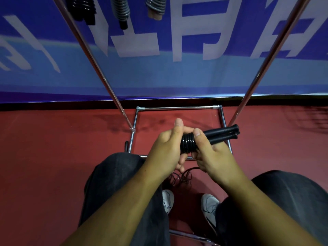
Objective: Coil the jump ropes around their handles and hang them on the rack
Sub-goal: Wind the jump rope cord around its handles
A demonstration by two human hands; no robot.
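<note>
Above the chrome tube rack's point(179, 108) base, I see my left hand point(165, 150) and right hand point(211, 155) both gripping the black jump-rope handles point(221, 134), black cord coils point(188, 143) wrapped between them.

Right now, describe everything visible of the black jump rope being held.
The jump rope is black, seemingly plastic. Its two handles lie side by side, pointing right and away, ribbed near their ends. Several tight turns of cord wrap their near part. The left hand grips the wrapped end; the right hand holds the handles, thumb on those turns. The unwound cord hangs in loose loops below the hands.
</note>
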